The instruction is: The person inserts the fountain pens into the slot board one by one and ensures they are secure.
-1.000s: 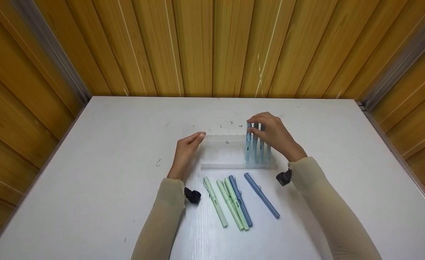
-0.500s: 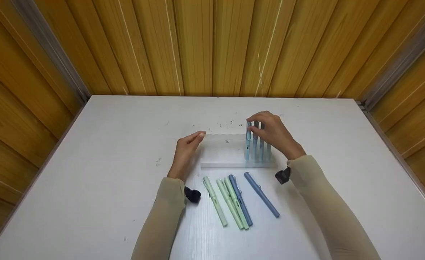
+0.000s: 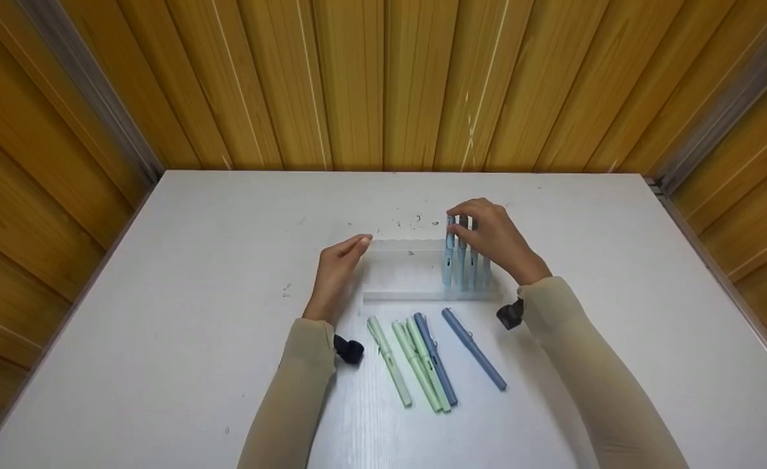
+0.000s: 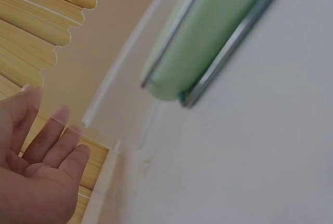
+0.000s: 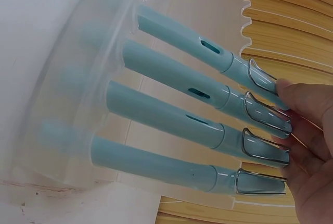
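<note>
A clear pen stand [image 3: 400,268] with a scalloped top edge stands on the table. My left hand [image 3: 336,273] grips its left upper corner; in the left wrist view the fingers show through the clear panel. Several light blue pens [image 5: 177,34] with metal clips stand side by side in the stand's right part, their lower ends in its front trough. At the cap end of the leftmost one, my right hand [image 3: 497,236] pinches with thumb and fingertips. The right hand's other fingers lie behind the neighbouring caps.
In front of the stand lie several green pens [image 3: 390,361] and two darker blue pens, one [image 3: 474,350] apart on the right. A green pen [image 4: 208,36] looms near the left wrist camera. Wood-look panels [image 3: 383,85] rise behind the white table [image 3: 162,312].
</note>
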Demonstrator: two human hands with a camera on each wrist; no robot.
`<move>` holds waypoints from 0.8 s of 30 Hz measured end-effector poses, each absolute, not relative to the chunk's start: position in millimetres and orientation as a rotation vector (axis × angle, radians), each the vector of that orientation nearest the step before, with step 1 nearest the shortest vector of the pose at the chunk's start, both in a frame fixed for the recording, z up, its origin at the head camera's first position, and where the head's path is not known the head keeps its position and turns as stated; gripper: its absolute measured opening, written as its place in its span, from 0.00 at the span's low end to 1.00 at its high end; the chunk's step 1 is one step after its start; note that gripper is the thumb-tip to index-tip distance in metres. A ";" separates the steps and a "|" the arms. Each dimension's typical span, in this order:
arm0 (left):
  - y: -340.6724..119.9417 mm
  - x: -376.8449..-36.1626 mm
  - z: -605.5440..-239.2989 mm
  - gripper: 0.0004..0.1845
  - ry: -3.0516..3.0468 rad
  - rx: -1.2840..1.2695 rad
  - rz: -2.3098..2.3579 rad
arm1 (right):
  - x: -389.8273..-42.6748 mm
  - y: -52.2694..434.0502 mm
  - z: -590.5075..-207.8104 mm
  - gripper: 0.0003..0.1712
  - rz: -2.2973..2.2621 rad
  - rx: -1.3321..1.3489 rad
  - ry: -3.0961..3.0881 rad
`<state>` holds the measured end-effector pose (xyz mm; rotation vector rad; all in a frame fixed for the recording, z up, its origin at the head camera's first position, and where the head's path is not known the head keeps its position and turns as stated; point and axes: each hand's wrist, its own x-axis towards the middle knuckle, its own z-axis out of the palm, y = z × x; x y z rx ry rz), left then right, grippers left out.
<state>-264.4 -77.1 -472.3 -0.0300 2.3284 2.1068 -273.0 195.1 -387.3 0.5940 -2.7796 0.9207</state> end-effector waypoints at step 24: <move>-77.5 -265.1 -472.2 0.19 2.326 -0.020 2.104 | -274.7 197.1 -387.9 0.20 0.870 0.640 -2.740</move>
